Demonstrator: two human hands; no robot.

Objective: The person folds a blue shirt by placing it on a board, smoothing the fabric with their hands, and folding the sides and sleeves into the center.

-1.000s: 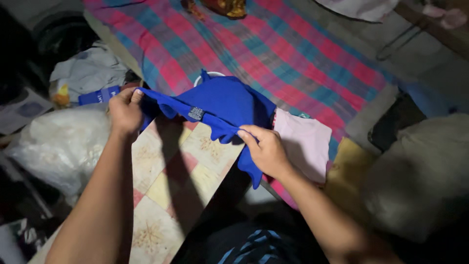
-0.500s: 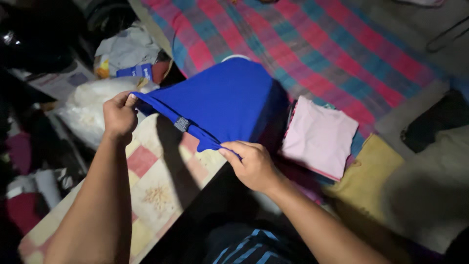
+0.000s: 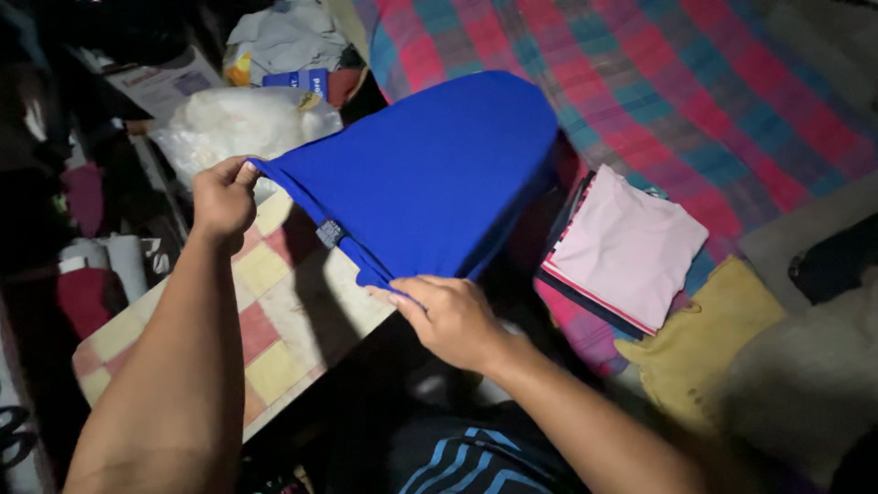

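Blue garment (image 3: 439, 174) stretched between left hand (image 3: 222, 197) and right hand (image 3: 448, 318), both pinching its edge.

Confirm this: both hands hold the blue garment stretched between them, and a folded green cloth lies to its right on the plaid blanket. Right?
Not quite. The head view shows the folded cloth is pale pink, not green. The rest holds: the left hand and right hand hold the blue garment stretched between them, and the cloth lies to its right on the plaid blanket.

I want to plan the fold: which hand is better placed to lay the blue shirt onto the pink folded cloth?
Probably the right hand: it grips the blue shirt on the side nearer the pink folded cloth. The left hand holds the far corner, over the checkered cloth.
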